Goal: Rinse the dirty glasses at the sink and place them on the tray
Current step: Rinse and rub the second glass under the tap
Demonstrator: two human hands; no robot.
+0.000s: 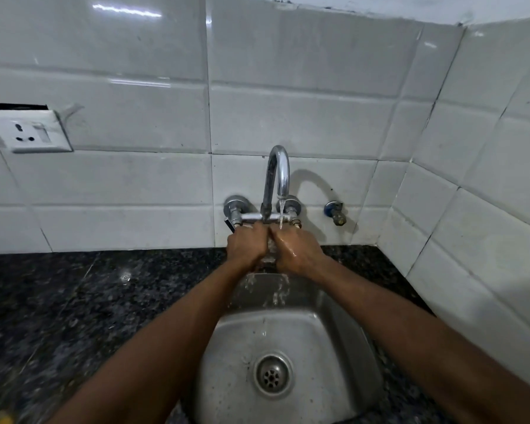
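Sink (318, 347) lies nearest, catching the runoff that falls from the hands. Beyond it, left hand (247, 244) and right hand (299, 249) meet, fingers curled round a glass (269, 247) held between them beneath the tap (277, 172), so that the stream (281, 215) runs over it. The glass looks clear and wet, mostly hidden by both hands. No tray is in view.

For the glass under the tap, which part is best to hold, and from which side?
Grip the glass by its side wall, one hand from each side, as the left hand and right hand do: it seems upright under the stream, and this leaves its mouth free for water.
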